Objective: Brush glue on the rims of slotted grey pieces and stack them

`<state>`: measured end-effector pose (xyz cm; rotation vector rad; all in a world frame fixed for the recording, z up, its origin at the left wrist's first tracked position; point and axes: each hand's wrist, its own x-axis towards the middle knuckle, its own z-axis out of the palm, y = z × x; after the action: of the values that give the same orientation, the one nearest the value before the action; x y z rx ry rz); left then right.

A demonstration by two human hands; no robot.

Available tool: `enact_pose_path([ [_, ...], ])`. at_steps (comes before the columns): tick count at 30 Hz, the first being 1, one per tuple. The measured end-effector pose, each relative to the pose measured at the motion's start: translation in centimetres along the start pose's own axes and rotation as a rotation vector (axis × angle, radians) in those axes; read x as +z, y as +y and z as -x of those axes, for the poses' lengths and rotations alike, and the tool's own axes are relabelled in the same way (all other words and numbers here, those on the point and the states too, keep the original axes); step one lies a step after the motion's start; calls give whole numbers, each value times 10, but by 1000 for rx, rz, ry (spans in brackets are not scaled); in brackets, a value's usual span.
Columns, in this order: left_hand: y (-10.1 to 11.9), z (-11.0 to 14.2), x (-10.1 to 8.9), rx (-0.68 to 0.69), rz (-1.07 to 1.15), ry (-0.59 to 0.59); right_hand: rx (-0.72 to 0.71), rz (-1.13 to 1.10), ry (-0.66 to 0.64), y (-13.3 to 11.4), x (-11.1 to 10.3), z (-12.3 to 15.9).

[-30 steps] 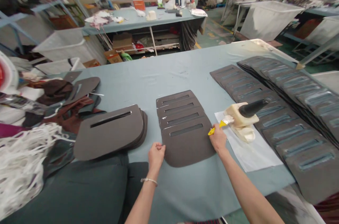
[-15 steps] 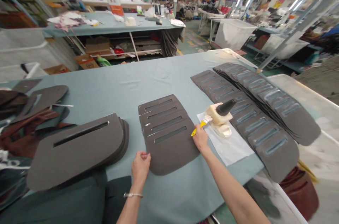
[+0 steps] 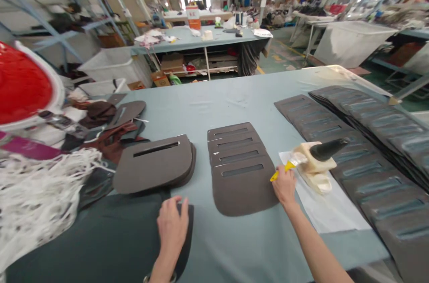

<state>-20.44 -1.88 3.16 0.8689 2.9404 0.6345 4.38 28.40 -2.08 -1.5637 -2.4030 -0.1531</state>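
My right hand [image 3: 284, 185] is closed on the handle of a yellow paintbrush [image 3: 283, 170], its whitish bristles pointing away from me. It rests beside the right edge of overlapping dark grey slotted panels [image 3: 246, 191] in the middle of the table. My left hand [image 3: 172, 218] holds nothing, its fingers apart, over dark green material [image 3: 134, 234]. Just beyond it lies a stack of grey panels [image 3: 150, 167], the top one with one long slot. Close to the brush stands a cream, glue-crusted container [image 3: 306, 158] with a black cone-shaped spout [image 3: 328, 149], on a white sheet [image 3: 330, 211].
Long rows of overlapping slotted panels [image 3: 362, 158] cover the table's right side. White netting [image 3: 50, 189], brown scraps [image 3: 114, 140] and a red basin [image 3: 23, 84] crowd the left. A second table [image 3: 241, 38] and white bins [image 3: 355, 42] stand farther back.
My left hand has left the edge of the middle panels and moved left, its fingers opening. My right hand still holds the brush. The view has turned left.
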Motion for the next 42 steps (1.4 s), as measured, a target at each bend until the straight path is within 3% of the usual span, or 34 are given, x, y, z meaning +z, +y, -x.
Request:
enact_pose_path([
  [3,-55,35,-50,-202,-418,210,-70,-73,74,-2,-4,10],
  [5,-88,51,-70,-240,-434,145,-127,-183,95,-16,-7,20],
  [8,-110,60,-80,-273,-112,-56,-198,-473,30,-63,-17,44],
  [11,-86,55,-73,-358,240,-98,-305,-840,-258,-125,-43,78],
  [14,-32,48,-57,-324,512,-146,-424,-1100,-599,-174,-78,109],
  [15,-13,47,-52,-312,575,-158,-423,-1149,-646,-184,-88,116],
  [17,20,47,-42,-282,684,-211,-355,-1208,-602,-190,-101,118],
  [19,42,48,-32,-249,761,-282,-277,-1204,-477,-179,-103,108],
  [21,52,50,-19,-166,741,-321,-245,-1134,-386,-150,-97,88],
  [26,54,60,34,261,296,-312,-222,-800,-355,-42,-55,43],
  [30,55,78,68,539,36,-371,-198,-475,-346,19,-19,38],
  [36,58,95,82,658,-122,-273,-140,-218,-347,32,-9,54],
  [42,54,98,83,647,-164,-273,-170,-239,-334,32,-9,59],
])
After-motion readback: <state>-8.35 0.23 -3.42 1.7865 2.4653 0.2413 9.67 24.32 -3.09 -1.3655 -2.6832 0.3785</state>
